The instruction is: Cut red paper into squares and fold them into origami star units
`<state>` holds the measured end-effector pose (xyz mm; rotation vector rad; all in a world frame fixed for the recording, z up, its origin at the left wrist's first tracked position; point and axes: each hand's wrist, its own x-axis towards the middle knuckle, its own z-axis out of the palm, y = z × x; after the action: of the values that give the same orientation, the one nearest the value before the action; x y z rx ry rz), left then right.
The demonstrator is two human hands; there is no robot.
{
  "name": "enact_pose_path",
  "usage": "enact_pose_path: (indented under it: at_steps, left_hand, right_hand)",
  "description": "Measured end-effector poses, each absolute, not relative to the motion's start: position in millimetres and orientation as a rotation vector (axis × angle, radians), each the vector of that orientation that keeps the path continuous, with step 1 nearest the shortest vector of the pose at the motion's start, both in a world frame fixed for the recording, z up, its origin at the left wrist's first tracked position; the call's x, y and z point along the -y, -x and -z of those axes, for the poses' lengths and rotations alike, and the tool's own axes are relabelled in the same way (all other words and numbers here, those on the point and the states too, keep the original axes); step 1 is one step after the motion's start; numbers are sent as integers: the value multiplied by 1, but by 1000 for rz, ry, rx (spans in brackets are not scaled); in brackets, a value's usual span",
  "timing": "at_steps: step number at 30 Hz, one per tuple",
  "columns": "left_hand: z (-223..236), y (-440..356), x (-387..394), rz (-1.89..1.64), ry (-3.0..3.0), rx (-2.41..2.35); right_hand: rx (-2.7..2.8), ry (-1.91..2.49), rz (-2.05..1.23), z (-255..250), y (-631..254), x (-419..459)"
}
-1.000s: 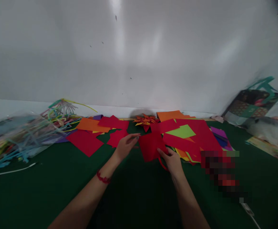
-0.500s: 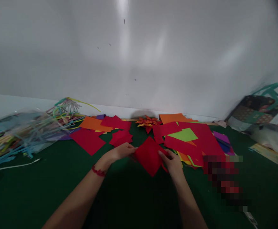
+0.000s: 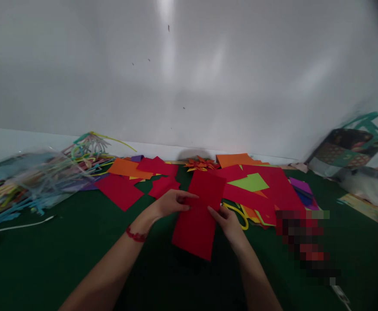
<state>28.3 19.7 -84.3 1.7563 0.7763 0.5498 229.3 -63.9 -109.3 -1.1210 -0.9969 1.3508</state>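
Green bench [image 3: 62, 259] before white wall [image 3: 111, 95], bag [image 3: 344, 151] at right, print too blurred to read, red paper [image 3: 198, 226] mid-view above bench, right fingers [image 3: 216, 215] clamped on it, left fingers [image 3: 187, 196] touching it, grip unclear.

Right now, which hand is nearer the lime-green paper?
Right. The right hand, on the red sheet, is in front and slightly left of the lime-green paper; the left hand is farther left, over the sheet's left edge.

Head-worn view, forward and down, table [image 3: 46, 259] seemingly near
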Motion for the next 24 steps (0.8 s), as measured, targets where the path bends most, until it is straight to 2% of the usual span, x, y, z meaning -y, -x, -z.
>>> enact_pose_path:
  at_steps: [11, 21, 24]
  left_hand:
    - [80, -35, -10, -506, -1568, -616]
    - [74, -31, -16, -747, -1207, -857]
    - [76, -31, -15, -696, -1126, -936]
  right_hand:
    - [881, 1036, -1443, 107, -226, 68]
    - [811, 1125, -1295, 112, -229, 64]
    - [797, 1161, -1265, 114, -231, 63]
